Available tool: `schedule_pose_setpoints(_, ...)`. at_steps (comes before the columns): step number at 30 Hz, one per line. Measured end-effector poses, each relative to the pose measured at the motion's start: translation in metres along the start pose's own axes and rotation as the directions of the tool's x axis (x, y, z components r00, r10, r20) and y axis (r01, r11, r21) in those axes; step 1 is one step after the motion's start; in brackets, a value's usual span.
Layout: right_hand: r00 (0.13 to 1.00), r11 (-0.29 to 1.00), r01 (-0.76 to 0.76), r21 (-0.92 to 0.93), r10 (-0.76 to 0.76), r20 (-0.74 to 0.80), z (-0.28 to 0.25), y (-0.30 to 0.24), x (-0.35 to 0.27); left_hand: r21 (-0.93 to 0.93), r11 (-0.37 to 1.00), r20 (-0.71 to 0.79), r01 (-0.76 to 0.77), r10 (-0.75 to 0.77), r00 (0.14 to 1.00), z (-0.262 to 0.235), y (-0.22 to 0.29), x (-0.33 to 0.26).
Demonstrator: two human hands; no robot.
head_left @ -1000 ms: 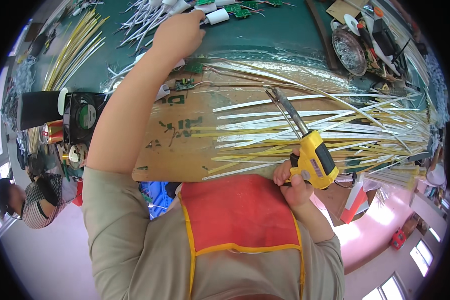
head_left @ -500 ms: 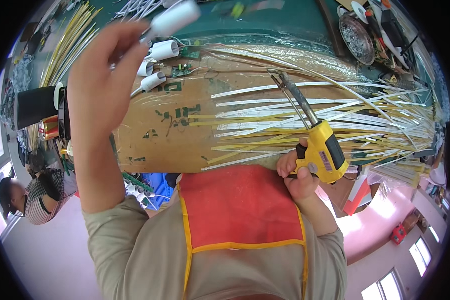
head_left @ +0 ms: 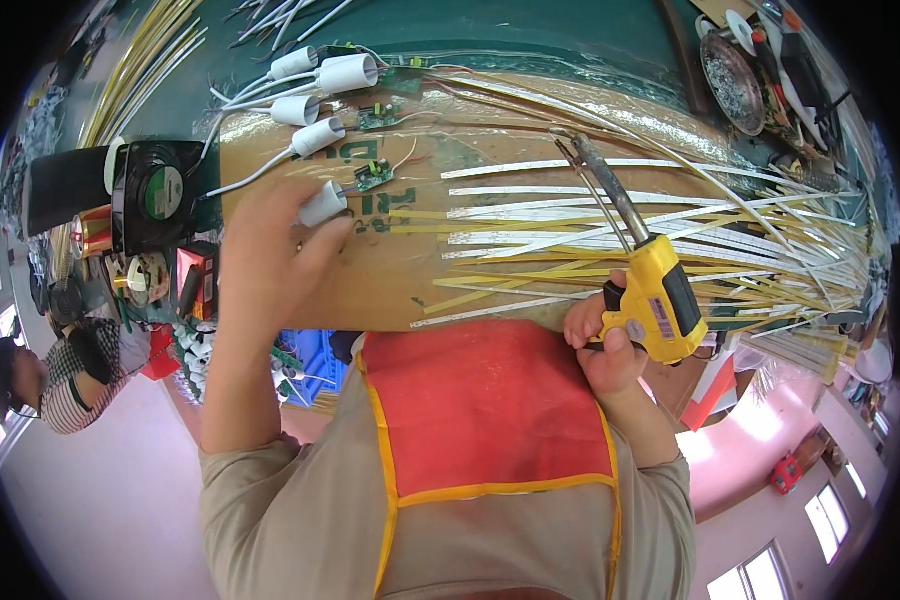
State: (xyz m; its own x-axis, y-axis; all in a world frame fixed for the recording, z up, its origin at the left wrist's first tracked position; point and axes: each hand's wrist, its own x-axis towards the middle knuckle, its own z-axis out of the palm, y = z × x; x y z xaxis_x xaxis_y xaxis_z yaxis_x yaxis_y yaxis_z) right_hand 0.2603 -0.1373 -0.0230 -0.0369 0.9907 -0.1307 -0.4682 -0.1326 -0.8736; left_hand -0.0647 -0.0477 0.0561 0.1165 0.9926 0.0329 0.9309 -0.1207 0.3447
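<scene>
My left hand (head_left: 270, 245) is over the left part of the brown cardboard, its fingers closed around a white plastic sleeve (head_left: 323, 204). A small green circuit board (head_left: 374, 176) with thin wires extends from that sleeve. Just beyond lie several similar white sleeves (head_left: 318, 137) with cables and boards. My right hand (head_left: 608, 340) grips a yellow and black soldering gun (head_left: 667, 300) by its handle. The gun's metal tip points away from me, above a spread of white and yellow LED strips (head_left: 530, 212).
A small black fan (head_left: 160, 196) and a drink can (head_left: 92, 232) stand at the left. At the far right sits a round metal dish (head_left: 732, 82) beside tools. Bundled strips (head_left: 135, 80) lie far left. Below the table's left end, a person (head_left: 75, 375) sits near a blue crate (head_left: 315, 360).
My left hand has come nearer and lower, bringing the white sleeve and its board from the far side down to the cardboard. The right hand with the soldering gun has barely shifted.
</scene>
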Motion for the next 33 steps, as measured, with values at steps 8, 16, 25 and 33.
schedule_pose_setpoints(8,1.0,1.0,-0.011,0.0,0.011,0.013,-0.002,-0.001,0.0,0.082,0.98,-0.074,-0.182,0.188,0.979,0.05,0.024,0.043)
schedule_pose_setpoints(16,0.997,0.995,-0.052,-0.081,0.056,0.049,0.0,-0.001,-0.002,0.003,0.953,-0.197,-0.304,0.299,0.934,0.06,0.013,0.045)
schedule_pose_setpoints(25,0.936,0.88,-0.203,-0.429,0.303,0.179,-0.011,-0.004,-0.012,0.018,0.911,-0.205,-0.412,0.407,0.89,0.062,0.014,0.034)
schedule_pose_setpoints(33,0.929,0.846,-0.249,-0.471,0.347,0.132,-0.005,-0.013,-0.007,0.069,0.858,-0.218,-0.508,0.51,0.832,0.065,0.012,0.033)
